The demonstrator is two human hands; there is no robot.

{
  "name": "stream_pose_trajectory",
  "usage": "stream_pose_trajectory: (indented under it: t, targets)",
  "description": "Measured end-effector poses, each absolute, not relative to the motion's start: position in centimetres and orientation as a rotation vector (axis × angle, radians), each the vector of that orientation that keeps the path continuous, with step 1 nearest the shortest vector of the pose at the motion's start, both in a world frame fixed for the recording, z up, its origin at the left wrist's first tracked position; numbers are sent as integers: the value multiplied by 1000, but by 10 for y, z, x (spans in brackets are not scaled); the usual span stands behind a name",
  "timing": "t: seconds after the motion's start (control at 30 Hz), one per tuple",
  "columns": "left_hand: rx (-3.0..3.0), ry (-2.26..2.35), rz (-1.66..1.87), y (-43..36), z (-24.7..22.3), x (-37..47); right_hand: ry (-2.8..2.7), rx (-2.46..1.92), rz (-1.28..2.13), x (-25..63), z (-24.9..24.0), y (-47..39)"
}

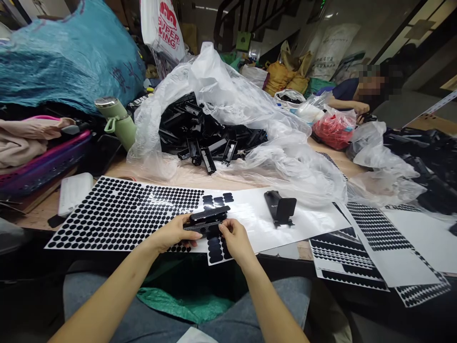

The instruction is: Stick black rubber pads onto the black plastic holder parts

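Near the table's front edge, my left hand [174, 234] is closed around one end of a black, hinged-looking plastic part [209, 215] with a carbon-like texture. My right hand [234, 238] pinches at the other end of the same part; whether a small sticker is between those fingers I cannot make out. Below the part lies a small strip of black oval stickers [214, 251], partly hidden by my hands. A white sheet of round black stickers [117, 214] spreads out to the left. Another black part, a folding stand [280, 208], rests upright on white backing paper to the right.
Behind my hands, an open clear plastic bag [221, 90] holds a heap of black parts [203, 131]. A green flask [116, 121] and a white box [74, 193] are at left. More sticker sheets [378, 228] overlap at right. Another person [348, 93] sits farther back.
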State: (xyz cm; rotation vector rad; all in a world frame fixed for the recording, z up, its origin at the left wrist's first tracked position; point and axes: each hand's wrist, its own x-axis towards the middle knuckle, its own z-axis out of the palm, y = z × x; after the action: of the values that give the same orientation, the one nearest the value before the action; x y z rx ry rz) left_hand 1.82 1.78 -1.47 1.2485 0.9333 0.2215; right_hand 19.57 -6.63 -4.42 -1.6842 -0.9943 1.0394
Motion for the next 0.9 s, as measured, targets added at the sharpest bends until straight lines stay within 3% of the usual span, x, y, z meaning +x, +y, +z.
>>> stream_pose_trajectory:
  t: [0.27,0.47,0.57,0.9]
  targets:
    - [1217,933,230,18,-16,18,-852,-1538,1153,205,-37,-71]
    - [1208,938,229,19,-16,18,-1512,-1489,876,188,-15,-100]
    - [1210,939,219,18,-16,18,-1633,-1393,959,181,-14,-108]
    - [1234,954,194,20,-17,17,-924,-1489,1226,209,-44,-63]
